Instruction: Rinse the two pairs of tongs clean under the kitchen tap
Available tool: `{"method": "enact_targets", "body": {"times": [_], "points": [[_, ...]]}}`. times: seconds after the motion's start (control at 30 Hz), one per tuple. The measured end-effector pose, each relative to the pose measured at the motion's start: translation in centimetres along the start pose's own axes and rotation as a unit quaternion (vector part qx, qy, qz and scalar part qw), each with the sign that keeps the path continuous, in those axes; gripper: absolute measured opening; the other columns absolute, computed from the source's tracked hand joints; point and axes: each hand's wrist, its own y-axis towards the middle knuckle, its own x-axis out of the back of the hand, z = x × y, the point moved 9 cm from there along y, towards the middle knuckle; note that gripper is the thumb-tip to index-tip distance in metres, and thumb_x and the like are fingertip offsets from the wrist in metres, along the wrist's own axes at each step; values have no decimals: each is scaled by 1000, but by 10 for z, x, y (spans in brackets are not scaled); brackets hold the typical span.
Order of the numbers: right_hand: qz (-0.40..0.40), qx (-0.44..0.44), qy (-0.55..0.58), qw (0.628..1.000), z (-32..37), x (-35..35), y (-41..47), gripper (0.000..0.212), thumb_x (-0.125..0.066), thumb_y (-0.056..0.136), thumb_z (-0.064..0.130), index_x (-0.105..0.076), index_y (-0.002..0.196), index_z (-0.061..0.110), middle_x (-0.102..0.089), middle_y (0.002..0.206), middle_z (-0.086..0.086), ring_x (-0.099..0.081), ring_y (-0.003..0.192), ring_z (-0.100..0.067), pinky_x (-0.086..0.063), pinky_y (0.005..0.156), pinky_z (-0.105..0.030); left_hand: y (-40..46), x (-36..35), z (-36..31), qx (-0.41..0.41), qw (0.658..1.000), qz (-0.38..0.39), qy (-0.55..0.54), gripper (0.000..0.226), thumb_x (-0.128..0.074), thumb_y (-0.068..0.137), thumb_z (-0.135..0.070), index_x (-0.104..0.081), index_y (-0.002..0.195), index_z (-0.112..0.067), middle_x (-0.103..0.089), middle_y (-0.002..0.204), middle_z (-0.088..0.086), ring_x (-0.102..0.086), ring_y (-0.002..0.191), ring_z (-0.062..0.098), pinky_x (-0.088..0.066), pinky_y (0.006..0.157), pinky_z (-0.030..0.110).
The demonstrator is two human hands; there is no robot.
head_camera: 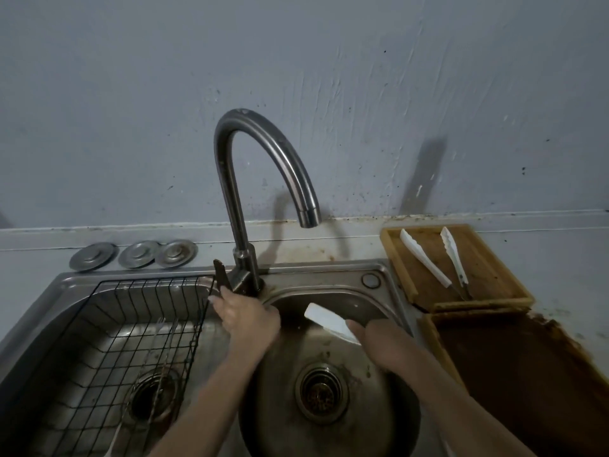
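One pair of white tongs (329, 319) is in my right hand (382, 347), which grips it over the round right basin (389, 301), its flat white end pointing up-left. My left hand (245, 316) reaches to the base of the tap (235, 179), fingertips touching the dark lever (220, 275). No water is coming from the spout (309, 219). A second pair of white tongs (425, 258) lies spread open on a wooden tray (484, 268) to the right of the sink.
A black wire basket (108, 324) holding thin metal utensils fills the left basin. Three metal discs (138, 254) lie on the counter behind it. A second, darker wooden tray (514, 374) sits at front right. The drain strainer (321, 392) is in the right basin's floor.
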Motion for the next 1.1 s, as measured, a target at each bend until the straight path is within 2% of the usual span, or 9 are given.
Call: {"method": "enact_targets", "body": {"times": [0.07, 0.13, 0.23, 0.37, 0.5, 0.63, 0.8, 0.97, 1.1], "points": [[-46, -8, 23, 999, -15, 29, 5, 54, -23, 94, 55, -57, 74, 19, -53, 65, 2, -53, 60, -12, -43, 63, -28, -26, -38, -16, -84, 992, 35, 90, 89, -57, 86, -16, 8, 146, -4, 17, 155, 20, 13, 144, 33, -3, 118, 48], [-107, -27, 88, 990, -35, 59, 7, 52, -28, 91, 59, -55, 71, 18, -56, 63, 2, -59, 57, -10, -42, 53, -20, -48, -73, -41, -183, 971, 105, 116, 74, -56, 86, -18, -11, 146, -14, -6, 155, 12, -5, 145, 29, -11, 118, 50], [-208, -25, 147, 967, -65, 102, 11, 44, -41, 92, 48, -57, 106, 9, -61, 82, 2, -61, 69, -9, -43, 54, -18, -57, -109, -83, -269, 937, 201, 96, 45, -49, 89, -14, -39, 132, -21, -49, 134, 5, -43, 128, 22, -36, 108, 39], [-308, -59, 87, 946, -99, 139, 12, 51, -52, 90, 38, -39, 130, 9, -51, 118, -13, -51, 84, -14, -44, 62, -21, -62, -146, -133, -375, 884, 230, 161, 34, -45, 91, -12, -49, 124, -20, -61, 117, 3, -60, 101, 17, -52, 86, 31], [-326, -99, 22, 940, -125, 149, 30, 47, -56, 89, 33, -43, 126, 7, -51, 116, -15, -42, 79, -11, -37, 64, -22, -70, -189, -166, -457, 832, 266, 168, 22, -47, 91, -13, -54, 112, -18, -65, 107, 5, -62, 97, 18, -54, 86, 39], [-317, -115, 1, 941, -138, 143, 48, 39, -60, 87, 32, -49, 116, 9, -57, 103, -9, -48, 76, -12, -44, 63, -24, -64, -221, -159, -445, 816, 282, 237, 45, -51, 87, -11, -41, 130, -21, -51, 133, 10, -40, 130, 27, -34, 108, 49], [-297, -75, 28, 951, -133, 134, 66, 43, -59, 88, 28, -47, 123, 7, -59, 112, -12, -59, 98, -24, -55, 82, -39, -63, -231, -148, -415, 820, 299, 256, 62, -54, 83, -4, -32, 138, -23, -41, 144, 10, -26, 140, 30, -23, 114, 50], [-258, -76, 63, 961, -125, 130, 63, 43, -52, 92, 25, -43, 130, 6, -49, 131, -15, -49, 117, -29, -47, 95, -42, -68, -220, -151, -405, 820, 319, 247, 59, -51, 87, -9, -28, 140, -21, -47, 138, 13, -36, 133, 31, -30, 110, 50], [-317, -4, 107, 942, -106, 151, 30, 35, -49, 94, 19, -49, 127, 11, -55, 128, -9, -52, 115, -20, -43, 93, -31, -68, -174, -152, -359, 868, 318, 127, 42, -49, 91, -17, -39, 132, -17, -60, 114, 7, -61, 102, 20, -52, 87, 36]]}}
